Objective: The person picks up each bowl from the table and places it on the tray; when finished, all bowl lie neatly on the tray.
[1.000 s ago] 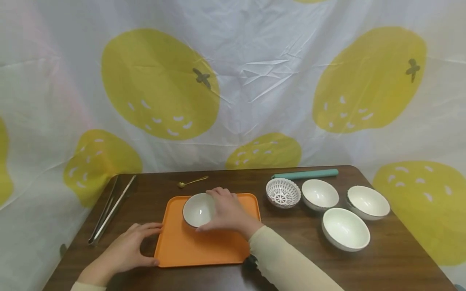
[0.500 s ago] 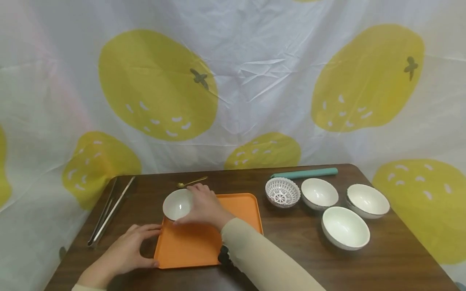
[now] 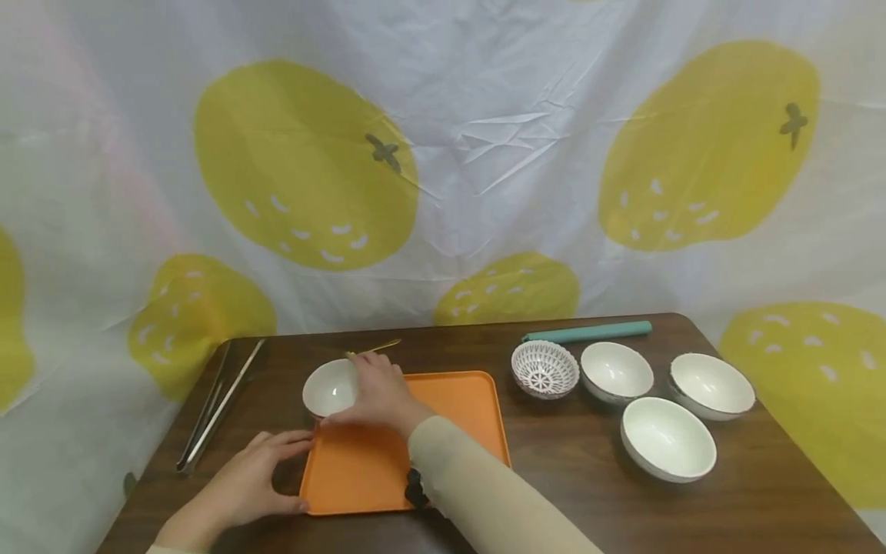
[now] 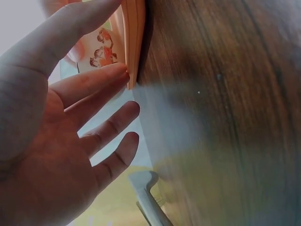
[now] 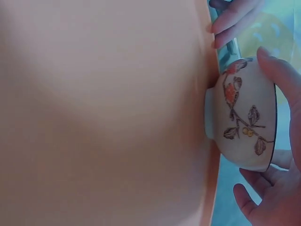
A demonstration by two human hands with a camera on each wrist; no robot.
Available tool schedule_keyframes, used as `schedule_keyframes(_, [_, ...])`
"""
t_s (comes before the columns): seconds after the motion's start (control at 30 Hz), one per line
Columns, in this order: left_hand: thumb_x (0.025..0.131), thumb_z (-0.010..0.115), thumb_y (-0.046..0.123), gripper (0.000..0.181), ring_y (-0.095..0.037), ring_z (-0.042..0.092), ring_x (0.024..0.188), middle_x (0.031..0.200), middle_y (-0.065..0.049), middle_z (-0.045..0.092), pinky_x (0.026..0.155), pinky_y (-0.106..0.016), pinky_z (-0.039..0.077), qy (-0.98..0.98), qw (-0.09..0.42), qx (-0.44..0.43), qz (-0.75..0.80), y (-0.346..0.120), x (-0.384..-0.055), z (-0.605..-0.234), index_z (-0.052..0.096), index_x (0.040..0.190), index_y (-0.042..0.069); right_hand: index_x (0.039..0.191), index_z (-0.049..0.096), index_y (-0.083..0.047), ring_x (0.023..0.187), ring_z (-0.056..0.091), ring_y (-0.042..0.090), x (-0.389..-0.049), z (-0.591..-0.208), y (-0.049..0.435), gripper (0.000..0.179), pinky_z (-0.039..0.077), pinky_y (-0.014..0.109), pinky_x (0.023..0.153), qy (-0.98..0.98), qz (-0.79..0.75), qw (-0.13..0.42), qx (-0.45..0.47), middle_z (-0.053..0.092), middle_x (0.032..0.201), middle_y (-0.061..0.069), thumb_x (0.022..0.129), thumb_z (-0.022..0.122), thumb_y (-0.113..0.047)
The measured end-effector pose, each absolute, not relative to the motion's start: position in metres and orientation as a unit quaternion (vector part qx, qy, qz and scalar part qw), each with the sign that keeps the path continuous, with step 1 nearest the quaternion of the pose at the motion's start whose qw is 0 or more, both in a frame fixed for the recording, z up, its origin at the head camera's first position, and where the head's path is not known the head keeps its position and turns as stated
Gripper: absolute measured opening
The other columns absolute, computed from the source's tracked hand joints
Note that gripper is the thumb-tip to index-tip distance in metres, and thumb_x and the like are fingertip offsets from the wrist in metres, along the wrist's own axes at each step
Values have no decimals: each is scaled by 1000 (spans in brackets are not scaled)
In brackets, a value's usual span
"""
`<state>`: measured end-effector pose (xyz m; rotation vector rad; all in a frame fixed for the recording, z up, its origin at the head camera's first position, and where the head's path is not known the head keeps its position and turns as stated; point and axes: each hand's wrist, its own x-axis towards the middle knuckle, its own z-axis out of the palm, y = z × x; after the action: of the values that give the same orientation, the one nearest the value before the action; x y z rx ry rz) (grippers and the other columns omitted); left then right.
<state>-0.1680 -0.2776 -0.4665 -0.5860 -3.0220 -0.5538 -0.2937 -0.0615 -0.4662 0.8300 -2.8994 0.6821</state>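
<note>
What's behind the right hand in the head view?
A thin gold utensil lies beyond the right hand. One end shows; the other is mostly covered, so its shape can't be told.

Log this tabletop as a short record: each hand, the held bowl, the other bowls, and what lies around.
Left hand: touches the left edge of the orange tray
Right hand: holds a white bowl by its sides
Held bowl: flowers and leaves outside; at the tray's far left corner
Other bowls: four, right of the tray; one patterned bowl, three plain bowls white inside
Far edge: turquoise cylinder at right; thin gold utensil, partly hidden by the right hand
Left side: tongs
Backdrop: curtain with yellow fruit prints
</note>
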Motion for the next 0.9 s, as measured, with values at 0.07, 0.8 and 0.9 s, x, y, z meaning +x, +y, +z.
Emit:
schedule_keyframes(0.07, [63,94,51,85,-26,57,120,142,-2,63,93,-54,53,-966,2,-190,-177,-276,-167,-467,70,133,11,158,41,-15,134,50,26,-293,-469,-59,119,45,46,106,-938,223,22,266,52,151,3,65,82,-77])
schedule_keyframes(0.8, [63,94,52,86,-30,55,120,143,-3,63,93,-61,50,-970,-10,-189,-150,-275,-168,-464,70,133,10,158,41,-13,142,47,36,-271,-454,25,107,42,52,116,-927,275,4,256,47,156,12,76,82,-67])
schedule_keyframes(0.9, [63,94,51,86,-30,55,121,143,-4,63,93,-60,50,-971,-13,-187,-151,-275,-168,-464,69,134,10,158,42,-13,144,46,37,-265,-453,35,100,42,51,116,-922,291,6,254,46,157,13,80,80,-63])
